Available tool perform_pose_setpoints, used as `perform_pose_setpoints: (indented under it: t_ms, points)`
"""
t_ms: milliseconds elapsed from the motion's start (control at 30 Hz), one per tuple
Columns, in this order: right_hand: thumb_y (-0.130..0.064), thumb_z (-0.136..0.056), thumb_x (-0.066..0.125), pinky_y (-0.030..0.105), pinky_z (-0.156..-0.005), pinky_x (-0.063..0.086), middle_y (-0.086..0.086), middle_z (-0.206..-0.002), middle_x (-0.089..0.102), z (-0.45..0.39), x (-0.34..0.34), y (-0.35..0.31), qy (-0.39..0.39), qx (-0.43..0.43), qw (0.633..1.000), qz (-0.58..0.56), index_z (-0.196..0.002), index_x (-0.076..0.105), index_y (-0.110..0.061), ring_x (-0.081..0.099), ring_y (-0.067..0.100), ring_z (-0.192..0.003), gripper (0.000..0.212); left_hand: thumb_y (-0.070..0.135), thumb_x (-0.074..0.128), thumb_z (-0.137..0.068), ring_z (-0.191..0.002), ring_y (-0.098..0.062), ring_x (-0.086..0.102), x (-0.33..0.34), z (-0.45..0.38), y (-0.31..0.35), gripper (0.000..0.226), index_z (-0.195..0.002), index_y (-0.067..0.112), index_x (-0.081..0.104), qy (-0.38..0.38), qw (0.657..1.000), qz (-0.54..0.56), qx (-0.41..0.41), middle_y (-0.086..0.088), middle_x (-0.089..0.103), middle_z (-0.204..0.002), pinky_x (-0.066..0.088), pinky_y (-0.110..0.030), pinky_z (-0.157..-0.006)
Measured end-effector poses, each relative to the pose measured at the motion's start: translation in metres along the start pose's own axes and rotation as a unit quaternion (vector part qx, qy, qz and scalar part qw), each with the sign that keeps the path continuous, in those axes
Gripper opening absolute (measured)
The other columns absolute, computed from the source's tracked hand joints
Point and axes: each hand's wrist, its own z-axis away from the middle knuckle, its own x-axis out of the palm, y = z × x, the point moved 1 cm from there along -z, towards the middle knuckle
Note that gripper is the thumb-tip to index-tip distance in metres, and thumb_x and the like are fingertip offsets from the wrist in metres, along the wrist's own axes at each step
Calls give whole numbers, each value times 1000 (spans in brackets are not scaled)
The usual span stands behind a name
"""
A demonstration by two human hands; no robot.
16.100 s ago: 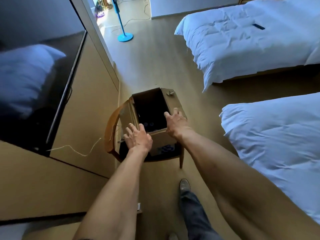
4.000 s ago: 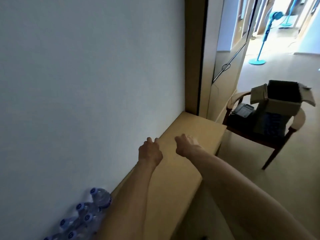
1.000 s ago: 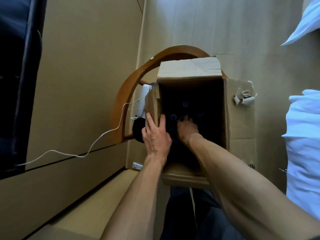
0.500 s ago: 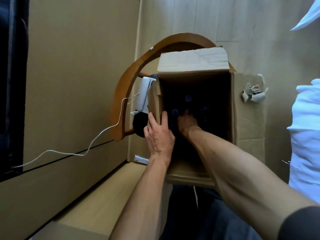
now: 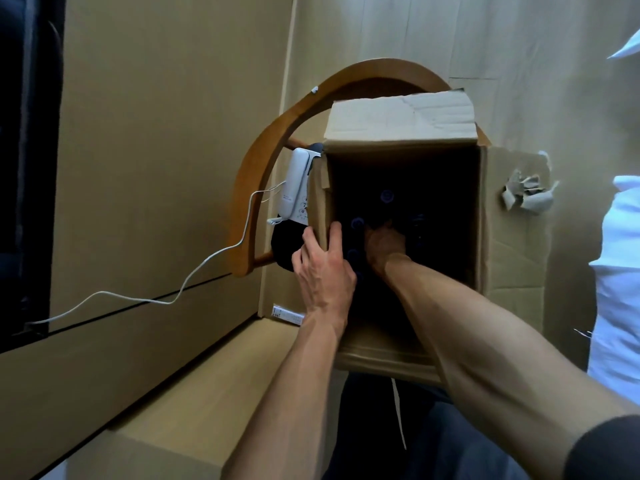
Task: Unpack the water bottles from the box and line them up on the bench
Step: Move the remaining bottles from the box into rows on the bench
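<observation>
**Mia:** Down inside the tall brown cardboard box, what are the fingers doing?

**Tom:** The right hand is deep in the dark part. Its fingers point down among the bottle tops, but it is too dark to tell if they are apart or holding one.

**Mia:** And the other one?

**Tom:** The left hand is on the box's left wall. The thumb is inside, the other fingers are outside, and they pinch the cardboard edge between them.

**Mia:** Where are the water bottles with dark blue round caps?

**Tom:** Inside the box, standing at the bottom. I can see only a few caps, one near the back and two close to the hands. How many there are I cannot tell.

**Mia:** What holds the box up?

**Tom:** It sits on a curved brown wooden chair. A white phone with a thin white cord is squeezed between the chair arm and the box's left wall.

**Mia:** Is the top open?

**Tom:** Yes. One flap stands up at the back, one lies out to the right with torn paper on it.

**Mia:** Where is there room?

**Tom:** The long pale wooden bench is at the lower left, just beside the box. A white bed cover is close on the right.
</observation>
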Motion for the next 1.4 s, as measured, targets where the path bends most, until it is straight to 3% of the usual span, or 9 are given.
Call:
perform_pose_setpoints:
  t_ms: [133,367,500,600,800,933,1100,1267,1400]
  points:
    - [-24,-96,51,48,-97,44,25,-137,45,9,7,3,24,24,999,19,-146,28,-12,46,38,-124,56,10,66,-79,-103,-33,58,0,1,0,63,-138,21,47,6,1000,-4,0,-20,46,-131,49,-45,-92]
    - [-20,-96,45,32,-64,43,9,-112,65,38,-20,8,102,27,994,16,-143,28,-16,65,26,-97,50,18,63,-85,-111,-30,50,-16,5,7,67,-145,27,35,-39,999,-24,-8,-18,37,-134,39,-41,-103]
    - [-23,-95,48,31,-67,45,7,-113,66,67,-51,3,156,20,987,-19,-128,46,-14,65,26,-103,34,22,59,-87,-129,-36,40,-38,16,8,65,-146,27,31,-85,996,-26,-23,-28,21,-151,28,-43,-111]
    - [-26,-94,53,33,-72,50,9,-112,66,101,-71,-2,204,21,976,-67,-119,55,-13,65,29,-104,28,17,60,-86,-129,-37,42,-58,33,4,72,-148,26,25,-73,997,20,-28,-26,11,-157,34,-45,-109]
    - [-20,-87,56,31,-62,43,10,-89,68,193,-89,-14,315,16,942,-113,-92,68,-11,68,31,-87,15,17,60,-87,-136,-39,38,-96,84,-27,73,-150,24,24,-20,1000,18,-9,-28,11,-157,39,-45,-106]
    - [-15,-88,55,31,-56,44,3,-64,57,261,-72,-30,387,6,914,-122,-73,62,-11,64,24,-67,17,17,59,-89,-134,-40,41,-126,125,-49,62,-145,20,34,4,1000,-8,11,-31,16,-155,40,-45,-105]
    - [-19,-89,51,32,-60,41,-1,-60,47,346,-51,-60,459,-45,880,-114,-69,51,-16,59,22,-65,20,12,53,-91,-125,-39,48,-161,193,-78,60,-146,25,34,42,996,74,-11,-25,21,-154,48,-46,-99]
    - [-29,-83,51,29,-63,35,8,-73,62,424,-42,-110,488,-91,846,-193,-72,55,-14,59,28,-73,19,19,55,-92,-112,-33,53,-191,275,-121,55,-143,19,37,104,950,262,-133,-17,39,-133,52,-43,-92]
    - [-47,-90,45,31,-64,32,8,-70,56,476,-27,-169,509,-172,815,-219,-74,50,-16,59,31,-73,35,23,50,-94,-120,-36,52,-218,333,-173,49,-139,6,44,149,892,351,-244,-22,51,-135,43,-36,-95]
